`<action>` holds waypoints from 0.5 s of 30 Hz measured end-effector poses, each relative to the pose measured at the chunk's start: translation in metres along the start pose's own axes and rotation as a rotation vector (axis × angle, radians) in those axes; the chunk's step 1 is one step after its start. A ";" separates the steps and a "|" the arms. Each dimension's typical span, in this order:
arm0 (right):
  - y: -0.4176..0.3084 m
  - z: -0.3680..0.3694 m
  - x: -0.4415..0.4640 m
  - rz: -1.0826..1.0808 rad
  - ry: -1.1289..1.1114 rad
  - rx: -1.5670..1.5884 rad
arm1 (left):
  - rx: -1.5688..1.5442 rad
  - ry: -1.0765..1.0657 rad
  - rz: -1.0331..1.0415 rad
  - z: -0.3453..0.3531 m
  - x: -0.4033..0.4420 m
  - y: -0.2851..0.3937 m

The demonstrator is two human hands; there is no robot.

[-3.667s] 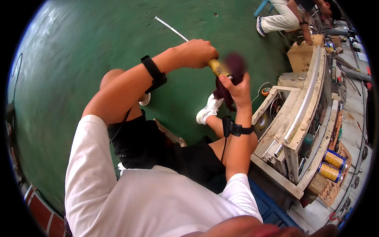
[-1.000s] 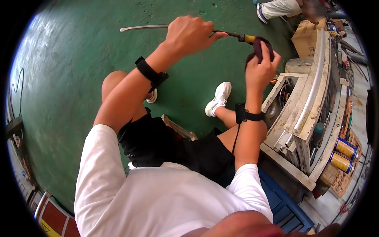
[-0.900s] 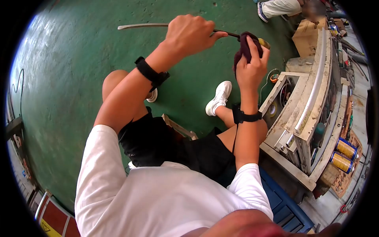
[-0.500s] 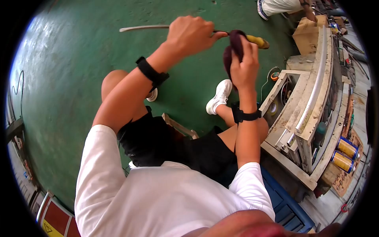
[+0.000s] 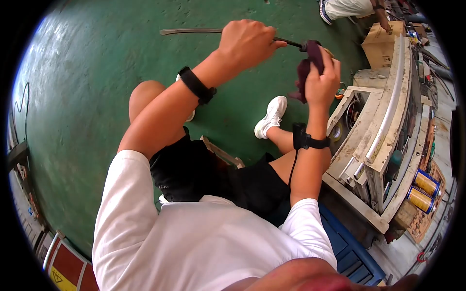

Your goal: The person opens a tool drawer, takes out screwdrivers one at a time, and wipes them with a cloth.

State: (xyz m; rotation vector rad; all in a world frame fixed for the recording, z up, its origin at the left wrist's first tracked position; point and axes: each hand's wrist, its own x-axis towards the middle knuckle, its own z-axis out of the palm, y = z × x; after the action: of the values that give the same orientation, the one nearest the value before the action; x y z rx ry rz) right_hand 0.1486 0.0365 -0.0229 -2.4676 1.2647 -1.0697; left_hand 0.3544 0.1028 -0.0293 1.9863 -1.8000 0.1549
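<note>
My left hand [image 5: 247,42] is closed round the shaft of a long metal tool [image 5: 191,31], back of the hand up. The tool's flattened tip points left over the green floor. At the shaft's other end my right hand [image 5: 323,80] grips a dark maroon cloth [image 5: 303,72], which is wrapped against the tool near its dark collar. Only a sliver of the yellow handle shows behind the fingers; the rest is hidden by cloth and hand. A loose end of the cloth hangs below on the left.
To the right stands a worn, whitish frame bench [image 5: 340,186] with tools inside. Beyond it are two yellow-and-blue cans [image 5: 420,199] and a cardboard box [image 5: 382,44]. Another person's hand [image 5: 385,24] is near the box. A blue case [image 5: 352,252] lies at lower right.
My right hand and the cloth have slid right along the tool, from the shaft towards the handle, covering most of the yellow. My left hand and the tool have shifted slightly right.
</note>
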 end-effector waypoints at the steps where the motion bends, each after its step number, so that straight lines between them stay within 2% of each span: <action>1: 0.002 -0.006 0.003 0.078 0.003 0.053 | 0.002 -0.005 -0.022 -0.002 0.000 -0.002; 4: 0.015 -0.009 0.006 0.114 0.036 0.020 | 0.036 -0.073 -0.063 -0.009 0.000 -0.005; 5: 0.015 -0.006 0.004 0.097 -0.049 0.038 | 0.037 -0.073 -0.062 -0.007 0.000 -0.005; 6: 0.006 -0.002 0.002 0.080 -0.134 0.055 | 0.040 -0.020 -0.036 -0.001 -0.001 -0.005; 8: -0.011 0.013 -0.008 0.029 -0.072 0.215 | 0.041 0.025 -0.005 0.002 -0.001 -0.005; 10: -0.006 0.005 -0.007 0.046 -0.140 0.160 | 0.063 0.143 -0.002 -0.003 -0.002 -0.011; 12: 0.005 -0.010 0.003 0.105 -0.117 -0.074 | 0.067 0.186 0.025 -0.011 -0.001 -0.014; 15: 0.026 -0.021 0.011 0.074 0.078 -0.054 | 0.040 0.248 0.048 -0.015 -0.002 -0.012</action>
State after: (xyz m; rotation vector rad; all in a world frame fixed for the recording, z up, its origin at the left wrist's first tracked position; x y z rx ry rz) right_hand 0.1223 0.0149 -0.0139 -2.4186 1.4131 -1.1376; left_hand 0.3694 0.1107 -0.0197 1.8585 -1.6969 0.4358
